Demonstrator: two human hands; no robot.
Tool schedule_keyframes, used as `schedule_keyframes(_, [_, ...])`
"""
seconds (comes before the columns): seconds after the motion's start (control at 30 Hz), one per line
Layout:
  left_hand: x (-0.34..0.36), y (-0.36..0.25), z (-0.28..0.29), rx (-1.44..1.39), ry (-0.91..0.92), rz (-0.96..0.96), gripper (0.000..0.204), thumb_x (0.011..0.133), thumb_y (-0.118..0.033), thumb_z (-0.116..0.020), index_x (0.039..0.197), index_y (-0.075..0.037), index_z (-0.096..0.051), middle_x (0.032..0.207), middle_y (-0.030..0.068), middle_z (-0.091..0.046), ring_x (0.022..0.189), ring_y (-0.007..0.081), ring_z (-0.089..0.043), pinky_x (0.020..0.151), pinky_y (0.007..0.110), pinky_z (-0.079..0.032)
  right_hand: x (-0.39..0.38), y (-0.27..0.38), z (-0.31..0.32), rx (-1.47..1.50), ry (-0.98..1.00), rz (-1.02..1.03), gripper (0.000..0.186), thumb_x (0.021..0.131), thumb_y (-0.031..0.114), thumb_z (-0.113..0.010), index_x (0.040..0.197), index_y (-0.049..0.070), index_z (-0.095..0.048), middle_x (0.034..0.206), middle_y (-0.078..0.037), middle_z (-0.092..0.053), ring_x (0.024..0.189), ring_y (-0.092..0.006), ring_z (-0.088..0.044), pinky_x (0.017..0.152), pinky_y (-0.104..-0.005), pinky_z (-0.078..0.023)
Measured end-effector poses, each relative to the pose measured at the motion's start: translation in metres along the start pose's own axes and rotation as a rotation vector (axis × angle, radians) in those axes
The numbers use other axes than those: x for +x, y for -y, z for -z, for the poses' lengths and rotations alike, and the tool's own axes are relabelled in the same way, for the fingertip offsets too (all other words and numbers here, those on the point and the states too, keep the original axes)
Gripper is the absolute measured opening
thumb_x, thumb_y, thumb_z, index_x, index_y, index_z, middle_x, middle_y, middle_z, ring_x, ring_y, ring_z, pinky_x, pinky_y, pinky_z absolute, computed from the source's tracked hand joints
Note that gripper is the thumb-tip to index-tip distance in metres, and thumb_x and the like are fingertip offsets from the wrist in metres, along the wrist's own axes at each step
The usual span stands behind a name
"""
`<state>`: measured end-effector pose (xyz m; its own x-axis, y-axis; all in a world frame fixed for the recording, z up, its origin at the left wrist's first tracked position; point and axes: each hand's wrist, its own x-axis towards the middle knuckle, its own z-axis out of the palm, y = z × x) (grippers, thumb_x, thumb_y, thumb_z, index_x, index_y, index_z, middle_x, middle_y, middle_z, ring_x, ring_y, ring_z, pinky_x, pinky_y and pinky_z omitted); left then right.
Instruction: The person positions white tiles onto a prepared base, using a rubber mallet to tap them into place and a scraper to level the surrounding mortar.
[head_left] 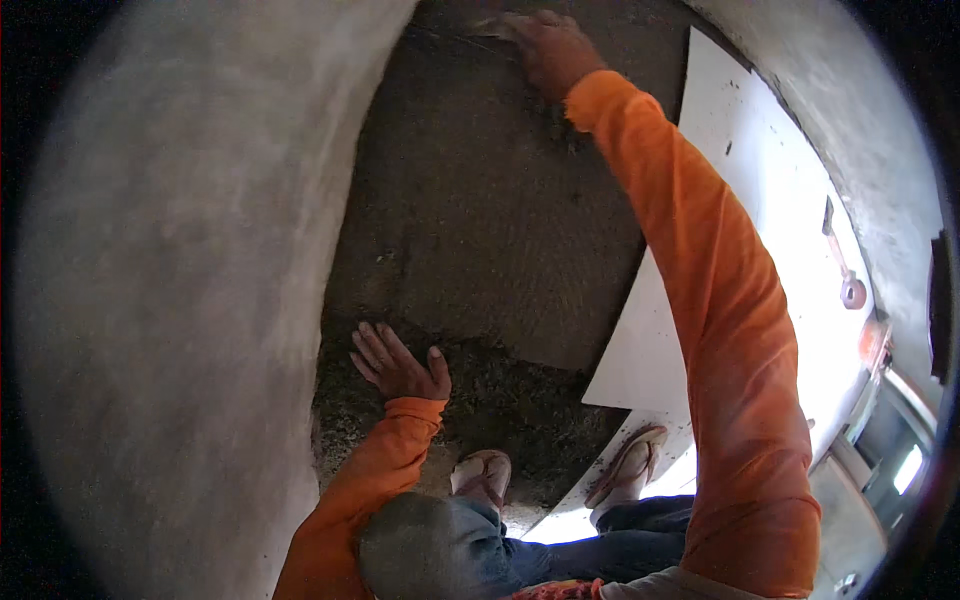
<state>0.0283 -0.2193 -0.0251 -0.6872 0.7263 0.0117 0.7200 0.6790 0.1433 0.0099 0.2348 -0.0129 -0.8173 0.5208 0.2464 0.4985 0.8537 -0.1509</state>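
My left hand (400, 368) rests palm down with fingers spread on the rough, dark, crumbly edge of a layer of damp mortar or earth (490, 220). At the far end of this layer, my right hand (558, 52) is closed around a thin, pale-edged tool (490, 28). The tool lies low against the dark surface, and blur hides its exact kind. Fine ridged marks run across the smoother middle of the layer. Both my arms wear orange sleeves.
A pale grey wall (190, 250) rises along the left. White panels (650, 330) lie to the right, bearing dark specks and a round purplish object (852, 292). My sandalled feet (482, 472) are at the near edge. Another grey wall (820, 70) curves along the far right.
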Motion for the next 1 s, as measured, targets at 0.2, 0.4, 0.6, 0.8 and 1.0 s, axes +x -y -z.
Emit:
schedule_keyframes(0.2, [-0.004, -0.001, -0.007, 0.016, -0.026, -0.032, 0.068, 0.094, -0.045, -0.027, 0.145, -0.002, -0.013, 0.149, 0.0237, -0.013, 0.137, 0.0421, -0.016, 0.107, 0.059, -0.011, 0.004, 0.016, 0.024, 0.159, 0.277, -0.327, 0.041, 0.093, 0.015, -0.047, 0.129, -0.005, -0.042, 0.137, -0.023, -0.039, 0.127, -0.0378, -0.039, 0.103, -0.0436, -0.035])
schedule_keyframes(0.4, [-0.004, 0.002, -0.009, 0.022, -0.049, -0.049, 0.069, 0.094, -0.046, -0.028, 0.145, -0.001, -0.014, 0.149, 0.024, -0.014, 0.137, 0.0427, -0.016, 0.107, 0.059, -0.01, 0.01, 0.023, 0.026, 0.146, 0.408, -0.262, 0.041, 0.092, 0.011, -0.046, 0.13, -0.003, -0.041, 0.136, -0.024, -0.039, 0.128, -0.0374, -0.037, 0.103, -0.0442, -0.035])
schedule_keyframes(0.6, [-0.002, -0.003, -0.008, 0.019, -0.038, -0.053, 0.069, 0.094, -0.046, -0.026, 0.143, 0.002, -0.017, 0.148, 0.026, -0.016, 0.137, 0.0431, -0.017, 0.107, 0.059, -0.01, 0.006, 0.018, 0.027, 0.215, 0.451, -0.019, 0.044, 0.092, 0.014, -0.048, 0.131, -0.004, -0.039, 0.135, -0.021, -0.04, 0.126, -0.0379, -0.039, 0.101, -0.0438, -0.038])
schedule_keyframes(0.8, [-0.004, -0.003, -0.009, 0.017, -0.029, -0.05, 0.069, 0.094, -0.047, -0.026, 0.143, 0.002, -0.016, 0.148, 0.0261, -0.016, 0.137, 0.0428, -0.017, 0.107, 0.059, -0.01, 0.01, 0.036, 0.066, 0.216, 0.625, -0.354, 0.045, 0.093, 0.013, -0.046, 0.136, 0.002, -0.037, 0.139, -0.02, -0.038, 0.127, -0.0364, -0.038, 0.104, -0.0437, -0.035])
schedule_keyframes(1.0, [-0.003, 0.002, -0.002, 0.045, -0.04, -0.035, 0.07, 0.094, -0.047, -0.027, 0.144, 0.0, -0.014, 0.148, 0.025, -0.016, 0.136, 0.0423, -0.018, 0.107, 0.059, -0.012, -0.057, 0.04, 0.051, 0.223, 0.011, -0.212, 0.044, 0.085, 0.014, -0.055, 0.128, 0.015, -0.048, 0.115, -0.019, -0.054, 0.106, -0.0375, -0.053, 0.093, -0.0464, -0.044])
